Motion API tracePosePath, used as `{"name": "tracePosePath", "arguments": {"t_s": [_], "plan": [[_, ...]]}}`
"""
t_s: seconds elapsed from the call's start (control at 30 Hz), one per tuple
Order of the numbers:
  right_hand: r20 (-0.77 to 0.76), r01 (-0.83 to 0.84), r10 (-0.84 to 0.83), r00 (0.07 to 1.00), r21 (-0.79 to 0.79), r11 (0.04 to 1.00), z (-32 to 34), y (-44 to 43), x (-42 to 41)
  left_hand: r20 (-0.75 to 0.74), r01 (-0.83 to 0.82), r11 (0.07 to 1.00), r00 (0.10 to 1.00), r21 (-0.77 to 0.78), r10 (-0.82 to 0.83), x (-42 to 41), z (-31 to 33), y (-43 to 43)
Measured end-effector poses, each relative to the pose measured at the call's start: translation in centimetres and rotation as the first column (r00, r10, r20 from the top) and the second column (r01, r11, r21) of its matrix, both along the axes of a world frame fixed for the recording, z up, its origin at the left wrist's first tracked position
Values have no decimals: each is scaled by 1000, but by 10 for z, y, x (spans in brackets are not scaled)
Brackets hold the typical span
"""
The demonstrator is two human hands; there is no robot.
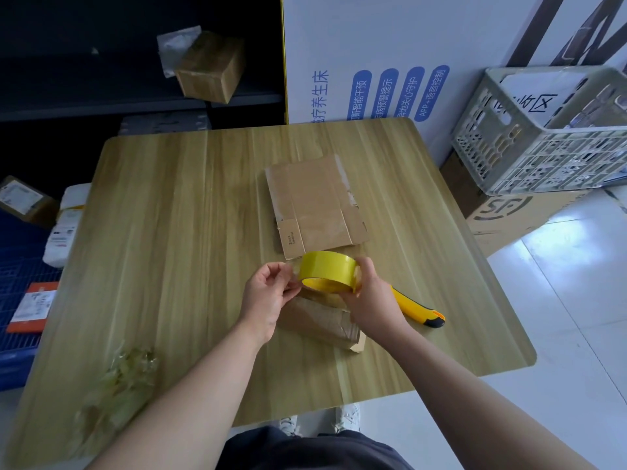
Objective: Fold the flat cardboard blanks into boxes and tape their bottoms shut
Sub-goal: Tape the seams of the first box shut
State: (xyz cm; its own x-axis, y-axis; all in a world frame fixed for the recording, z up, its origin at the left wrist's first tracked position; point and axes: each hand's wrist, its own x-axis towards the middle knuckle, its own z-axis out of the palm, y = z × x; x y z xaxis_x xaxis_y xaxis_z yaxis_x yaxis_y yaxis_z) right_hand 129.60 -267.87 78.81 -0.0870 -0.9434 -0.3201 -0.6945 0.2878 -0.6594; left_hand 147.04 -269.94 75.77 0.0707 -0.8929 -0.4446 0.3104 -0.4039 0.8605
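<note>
Tape roll (pixel 327 273): yellow, held between both hands, above the folded box (pixel 322 322).
Folded box: brown, lying on the table (pixel 169 232) directly under the hands, partly hidden by them.
Flat blank (pixel 315 205): flat on the table just beyond the roll.
Writing: "APP+语音控制" on the white panel (pixel 434 93); "SF" logo on the carton (pixel 502 212) under the crate (pixel 543 137); print on the blank too small to read.
Right hand (pixel 371 300): fingers curled round the roll's right side.
Left hand (pixel 268 293): thumb and fingers pinch the loose tape end at the roll's left edge.
Knife (pixel 419 307): yellow-black, on the table beside the right wrist.
</note>
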Motion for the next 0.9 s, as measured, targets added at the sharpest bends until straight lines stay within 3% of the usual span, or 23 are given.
{"name": "tracePosePath", "arguments": {"t_s": [0.1, 0.5, 0.9], "plan": [[214, 88, -126, 969, 178, 980, -3, 12, 4, -6, -11, 1000, 1000, 15, 11, -4, -2, 0], [150, 176, -201, 968, 163, 971, -19, 8, 3, 137, -26, 999, 990, 26, 22, -6, -9, 4], [156, 205, -229, 961, 158, 966, -15, 9, -3, 101, -82, 994, 992, 75, 74, 14, -15, 6]]}}
